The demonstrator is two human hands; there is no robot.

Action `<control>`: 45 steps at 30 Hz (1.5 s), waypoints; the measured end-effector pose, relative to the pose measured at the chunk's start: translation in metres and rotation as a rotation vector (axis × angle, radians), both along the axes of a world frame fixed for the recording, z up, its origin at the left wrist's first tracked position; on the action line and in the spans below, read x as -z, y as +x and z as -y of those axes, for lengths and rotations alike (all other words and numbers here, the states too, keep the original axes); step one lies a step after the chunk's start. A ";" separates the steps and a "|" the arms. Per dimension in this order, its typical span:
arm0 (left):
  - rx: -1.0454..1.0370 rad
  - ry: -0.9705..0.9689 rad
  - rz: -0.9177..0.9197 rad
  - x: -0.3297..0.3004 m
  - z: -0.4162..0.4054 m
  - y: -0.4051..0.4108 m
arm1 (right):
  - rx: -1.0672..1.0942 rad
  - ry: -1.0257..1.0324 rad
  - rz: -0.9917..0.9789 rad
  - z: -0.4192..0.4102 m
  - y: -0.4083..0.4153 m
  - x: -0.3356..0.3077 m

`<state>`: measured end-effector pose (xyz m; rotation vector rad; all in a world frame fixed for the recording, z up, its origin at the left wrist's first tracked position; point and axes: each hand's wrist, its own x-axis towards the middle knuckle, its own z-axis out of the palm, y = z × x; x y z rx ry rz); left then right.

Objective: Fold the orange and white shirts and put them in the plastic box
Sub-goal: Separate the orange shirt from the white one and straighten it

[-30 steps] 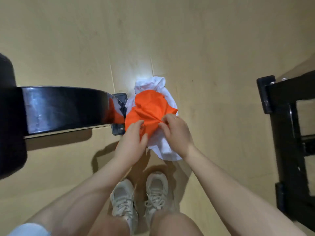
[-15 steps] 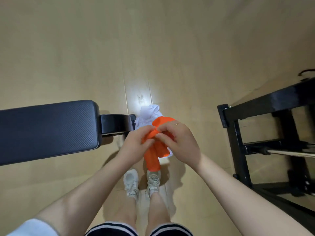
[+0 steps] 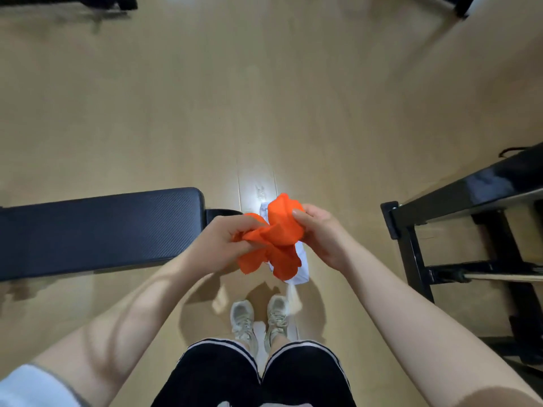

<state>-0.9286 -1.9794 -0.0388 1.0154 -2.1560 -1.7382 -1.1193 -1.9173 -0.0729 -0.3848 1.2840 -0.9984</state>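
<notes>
Head view, looking straight down: the orange shirt (image 3: pixel 274 239) is bunched up in the air between both hands, above the wooden floor (image 3: pixel 264 98). The left hand (image 3: pixel 219 245) has its fingers curled round a wad of the fabric at the left; the right hand (image 3: pixel 321 233) pinches the upper right edge with thumb on top. The white shirt (image 3: pixel 301 268) lies crumpled on the floor directly beneath, mostly hidden by the orange one. No plastic box is in view. A padded bench (image 3: pixel 100 227) stands to the left and a black rack (image 3: pixel 470 218) to the right. The step in hand looks like sorting out the orange shirt before any fold; nothing is folded yet. Next it likely needs the hands to find the shoulders or hem and spread the cloth flat.
</notes>
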 end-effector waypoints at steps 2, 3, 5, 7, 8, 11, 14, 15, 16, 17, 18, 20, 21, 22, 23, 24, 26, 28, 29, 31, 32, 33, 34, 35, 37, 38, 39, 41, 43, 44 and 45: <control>0.052 0.036 0.092 -0.002 -0.001 0.009 | -0.018 -0.137 -0.174 0.003 0.004 -0.016; 0.068 0.072 0.134 -0.001 -0.001 0.014 | -0.023 -0.185 -0.251 0.003 0.007 -0.026; 0.004 0.180 0.116 0.002 -0.001 0.021 | -0.054 -0.287 -0.379 0.002 0.014 -0.043; -0.166 0.272 0.023 -0.003 -0.002 0.019 | -0.120 -0.365 -0.499 -0.001 0.023 -0.054; -0.216 0.288 -0.032 -0.007 -0.001 0.017 | -0.156 -0.399 -0.549 -0.002 0.028 -0.058; -0.150 0.219 -0.105 -0.016 0.001 0.011 | -0.221 -0.485 -0.631 -0.006 0.039 -0.068; -0.086 0.086 -0.046 -0.021 0.001 0.008 | -0.235 -0.571 -0.809 -0.010 0.038 -0.068; -0.085 0.084 -0.047 -0.020 0.001 0.008 | -0.233 -0.584 -0.870 -0.012 0.035 -0.066; -0.091 0.091 -0.059 -0.020 0.000 0.009 | -0.230 -0.577 -0.926 -0.014 0.032 -0.063; -0.095 0.110 -0.080 -0.019 -0.001 0.011 | -0.239 -0.546 -0.959 -0.017 0.029 -0.062; -0.101 0.125 -0.097 -0.020 -0.002 0.012 | -0.261 -0.495 -0.959 -0.021 0.026 -0.060; -0.092 0.140 -0.119 -0.023 -0.002 0.015 | -0.310 -0.400 -0.929 -0.027 0.022 -0.059; -0.094 0.143 -0.128 -0.024 -0.002 0.016 | -0.327 -0.374 -0.926 -0.029 0.020 -0.061; -0.100 0.130 -0.128 -0.026 -0.001 0.017 | -0.340 -0.358 -0.925 -0.030 0.018 -0.062; -0.105 0.107 -0.110 -0.028 0.001 0.019 | -0.347 -0.348 -0.923 -0.030 0.017 -0.063; -0.108 0.072 -0.083 -0.029 0.003 0.021 | -0.339 -0.341 -0.918 -0.029 0.016 -0.065; -0.099 0.015 -0.050 -0.032 0.007 0.024 | -0.284 -0.333 -0.883 -0.028 0.015 -0.068; -0.114 -0.024 -0.044 -0.032 0.009 0.032 | -0.268 -0.322 -0.753 -0.025 0.023 -0.068; -0.122 -0.039 -0.043 -0.033 0.008 0.032 | -0.296 -0.313 -0.677 -0.024 0.028 -0.071; -0.137 -0.058 -0.033 -0.035 0.006 0.032 | -0.401 -0.309 -0.594 -0.020 0.041 -0.074; -0.147 -0.068 -0.033 -0.035 0.005 0.033 | -0.431 -0.323 -0.592 -0.016 0.048 -0.074; -0.155 -0.078 -0.039 -0.035 0.005 0.034 | -0.437 -0.344 -0.602 -0.011 0.053 -0.076; -0.163 -0.083 -0.044 -0.036 0.006 0.036 | -0.421 -0.358 -0.605 -0.006 0.056 -0.078; -0.174 -0.082 -0.048 -0.037 0.007 0.039 | -0.386 -0.361 -0.593 -0.001 0.058 -0.079; -0.192 -0.075 -0.044 -0.039 0.011 0.048 | -0.321 -0.336 -0.525 0.004 0.057 -0.083; -0.200 -0.080 -0.036 -0.041 0.014 0.052 | -0.335 -0.317 -0.498 0.005 0.055 -0.084; -0.221 -0.087 -0.034 -0.042 0.019 0.056 | -0.400 -0.292 -0.485 0.004 0.055 -0.086; -0.339 -0.070 -0.086 -0.044 0.030 0.061 | -0.618 -0.220 -0.515 0.002 0.054 -0.086; -0.514 -0.005 -0.192 -0.047 0.040 0.062 | -0.782 -0.174 -0.687 0.000 0.048 -0.083; -0.594 0.018 -0.230 -0.048 0.044 0.062 | -0.810 -0.161 -0.816 -0.001 0.041 -0.080; -0.651 0.027 -0.243 -0.047 0.048 0.062 | -0.805 -0.143 -0.925 -0.002 0.035 -0.079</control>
